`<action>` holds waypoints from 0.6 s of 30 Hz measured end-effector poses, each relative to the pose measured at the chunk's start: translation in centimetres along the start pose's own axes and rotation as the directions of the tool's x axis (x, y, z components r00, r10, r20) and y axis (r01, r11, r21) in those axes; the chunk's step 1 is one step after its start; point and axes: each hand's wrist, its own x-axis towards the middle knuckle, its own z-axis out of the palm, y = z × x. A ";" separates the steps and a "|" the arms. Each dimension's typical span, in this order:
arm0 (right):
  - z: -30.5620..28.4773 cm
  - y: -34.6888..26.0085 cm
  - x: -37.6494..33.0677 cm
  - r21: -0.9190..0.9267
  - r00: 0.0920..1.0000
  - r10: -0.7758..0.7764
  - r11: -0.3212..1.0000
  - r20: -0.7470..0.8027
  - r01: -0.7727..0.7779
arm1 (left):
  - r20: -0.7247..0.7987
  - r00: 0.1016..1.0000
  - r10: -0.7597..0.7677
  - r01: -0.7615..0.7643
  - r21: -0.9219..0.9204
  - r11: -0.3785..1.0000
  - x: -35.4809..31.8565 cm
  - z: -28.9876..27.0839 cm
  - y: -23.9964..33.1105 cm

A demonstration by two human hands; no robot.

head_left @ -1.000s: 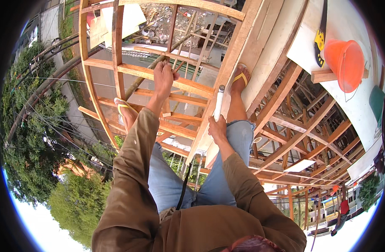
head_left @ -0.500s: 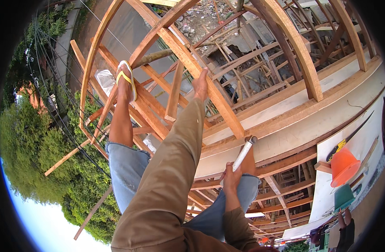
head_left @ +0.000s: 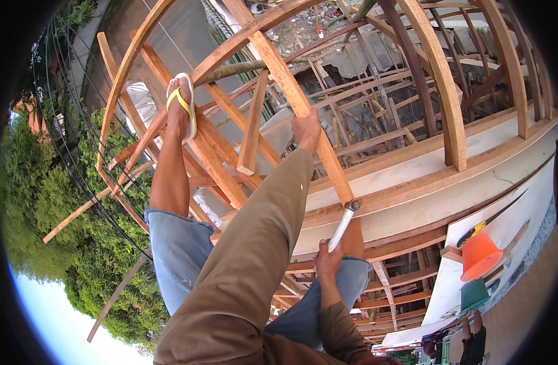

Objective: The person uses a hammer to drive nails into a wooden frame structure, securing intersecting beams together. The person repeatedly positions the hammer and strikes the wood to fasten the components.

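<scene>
Wooden rafter (head_left: 303,115) gripped by left hand (head_left: 307,129), right hand (head_left: 327,260) closed around white-handled hammer (head_left: 342,225), yellow-strapped sandal (head_left: 182,103) on beam

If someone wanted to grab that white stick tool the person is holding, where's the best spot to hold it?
Probably the bare white shaft, just above the right hand that already wraps the lower end of the hammer. It is a long, straight, slim handle, tilted up toward the beam, so fingers can curl round it from the side. The metal head at the top is short and lumpy, a worse hold.
</scene>
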 end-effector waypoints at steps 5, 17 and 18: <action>-0.2 -2.1 1.3 -0.238 0.982 -0.184 0.953 0.031 0.186 | 0.135 0.982 0.136 -0.136 -0.009 0.991 0.5 -3.1 -0.3; 6.1 -13.7 3.5 -0.494 0.947 -0.312 0.813 0.075 0.307 | 0.140 0.964 0.228 -0.150 -0.426 0.892 14.1 -16.4 10.5; 7.2 -14.4 3.3 -0.518 0.943 -0.320 0.794 0.091 0.319 | 0.091 0.956 0.281 -0.183 -0.562 0.807 15.0 -16.9 12.4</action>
